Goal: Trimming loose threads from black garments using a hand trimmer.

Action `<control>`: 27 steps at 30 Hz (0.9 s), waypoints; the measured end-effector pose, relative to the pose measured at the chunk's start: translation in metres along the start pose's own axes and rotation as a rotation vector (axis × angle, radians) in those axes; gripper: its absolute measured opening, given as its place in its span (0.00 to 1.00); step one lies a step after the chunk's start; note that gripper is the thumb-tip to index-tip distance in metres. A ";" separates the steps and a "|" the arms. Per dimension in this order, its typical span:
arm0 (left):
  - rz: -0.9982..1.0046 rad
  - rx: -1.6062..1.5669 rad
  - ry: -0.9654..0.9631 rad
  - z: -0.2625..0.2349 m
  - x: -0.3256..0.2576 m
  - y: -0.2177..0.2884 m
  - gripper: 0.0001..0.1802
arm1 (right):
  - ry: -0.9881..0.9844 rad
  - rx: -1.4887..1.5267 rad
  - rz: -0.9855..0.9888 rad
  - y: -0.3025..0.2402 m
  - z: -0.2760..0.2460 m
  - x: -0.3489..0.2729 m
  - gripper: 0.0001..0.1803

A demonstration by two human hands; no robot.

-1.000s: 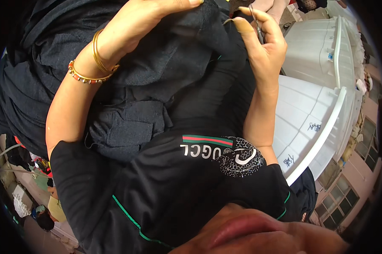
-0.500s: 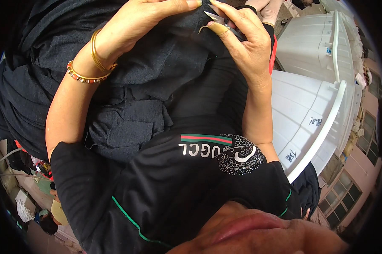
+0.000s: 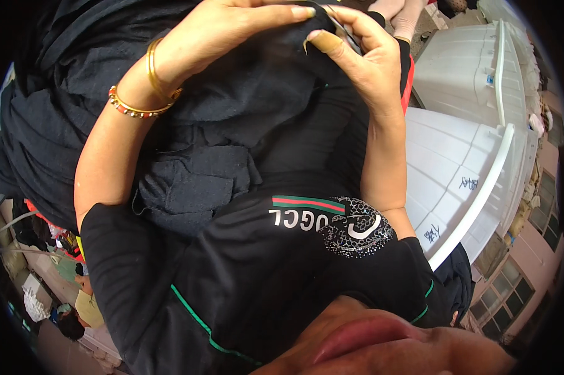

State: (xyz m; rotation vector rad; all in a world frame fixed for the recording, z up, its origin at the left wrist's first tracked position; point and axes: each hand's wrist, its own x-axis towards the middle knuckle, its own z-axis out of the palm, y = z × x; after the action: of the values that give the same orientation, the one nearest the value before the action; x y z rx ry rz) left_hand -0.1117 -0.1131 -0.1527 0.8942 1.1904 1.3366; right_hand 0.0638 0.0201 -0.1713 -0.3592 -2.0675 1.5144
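My left hand (image 3: 251,19), with gold bangles at its wrist, pinches the edge of a dark navy cloth (image 3: 232,87) near the top of the view. The cloth lies in a large heap over my lap and to the left. Just right of it, my right hand (image 3: 372,59) is closed around small thread snips (image 3: 342,26) with pointed metal blades, partly hidden by its fingers. A tan wrap (image 3: 326,41) covers the right thumb, its loose end sticking out. The blades are close beside the held cloth edge; whether they touch it, I cannot tell.
White plastic bins (image 3: 450,169) with thick rims stand close to my right arm. Another person's feet (image 3: 407,19) show at the top right. At the far lower left, another person (image 3: 73,325) and assorted goods are visible. A pink wall with windows (image 3: 504,290) rises on the right.
The snips have turned, so their blades now lie mostly behind my right thumb and against the fingers. My left hand has shifted slightly right, raising the cloth edge toward the right hand.
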 end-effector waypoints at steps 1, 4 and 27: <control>-0.002 0.048 -0.004 -0.002 0.000 0.001 0.12 | -0.017 -0.004 0.015 0.004 -0.005 -0.001 0.12; 0.056 0.362 0.002 -0.004 -0.004 0.020 0.12 | 0.013 -0.035 -0.041 0.006 -0.023 -0.001 0.06; 0.459 -0.191 -0.483 -0.054 0.008 0.005 0.10 | -0.102 -0.289 -0.256 -0.023 0.024 0.029 0.19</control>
State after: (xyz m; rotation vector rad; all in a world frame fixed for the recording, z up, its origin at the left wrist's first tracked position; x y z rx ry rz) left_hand -0.1658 -0.1132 -0.1605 1.3074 0.4909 1.4485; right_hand 0.0286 0.0082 -0.1471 -0.1168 -2.3175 1.1079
